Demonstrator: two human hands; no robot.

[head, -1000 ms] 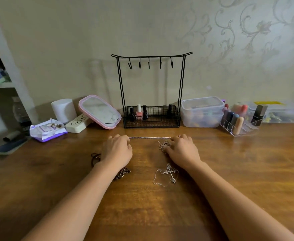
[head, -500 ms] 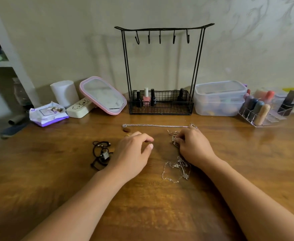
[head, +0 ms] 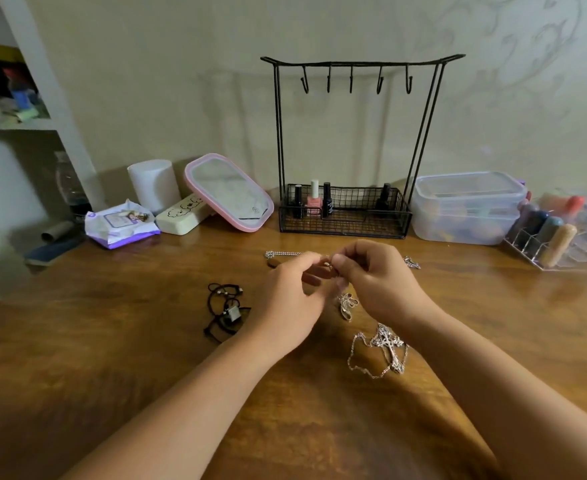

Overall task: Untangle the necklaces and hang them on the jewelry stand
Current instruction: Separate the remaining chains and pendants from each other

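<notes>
Left hand (head: pixel 287 299) and right hand (head: pixel 378 282), fingers curled, pinch 1 thin silver necklace (head: pixel 347 303) between them; its tangle dangles at 6 o'clock below the fingertips. Jewelry stand (head: pixel 354 147), 5 hooks bare, stands at 12 o'clock, slightly nearer the right hand.

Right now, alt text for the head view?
Both hands, left hand and right hand, pinch a thin silver necklace above a wooden table. Behind stands a black jewelry stand, hooks bare.
</notes>
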